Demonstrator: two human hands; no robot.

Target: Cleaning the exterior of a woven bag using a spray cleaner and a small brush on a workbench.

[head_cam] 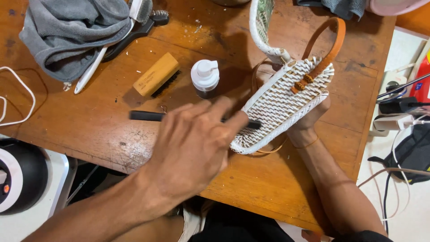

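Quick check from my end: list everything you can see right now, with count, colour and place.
Woven bag: one, white with tan straps, right of centre, held tilted.
Slim brush: one, black, across table centre, tip at the bag.
Wooden brush: one, tan, dark bristles, upper centre.
Pump bottle: one, white top, dark body, centre.
Towel: one, grey, top left.
Table: one, brown wood.
Cables: white, left edge.
Left hand: holds the slim brush.
Right hand: under the bag, supporting it.
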